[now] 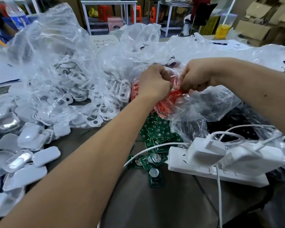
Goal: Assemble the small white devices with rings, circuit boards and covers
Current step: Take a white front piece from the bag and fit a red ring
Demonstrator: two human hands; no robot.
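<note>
Head view: my left hand (152,83) and right hand (194,78) pinch the thin, slippery bag of red rings (168,102) just beyond the circuit boards (156,134); best gripped at its mouth.

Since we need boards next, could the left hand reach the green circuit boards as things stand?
Probably yes: the green circuit boards lie uncovered just below the left hand, but it first has to release the plastic bag.

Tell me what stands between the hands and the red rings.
A clear plastic bag does. The red rings lie inside it, and the left hand and right hand both pinch the bag's film near its top, apparently to open it. Nothing else visible blocks them.
</note>
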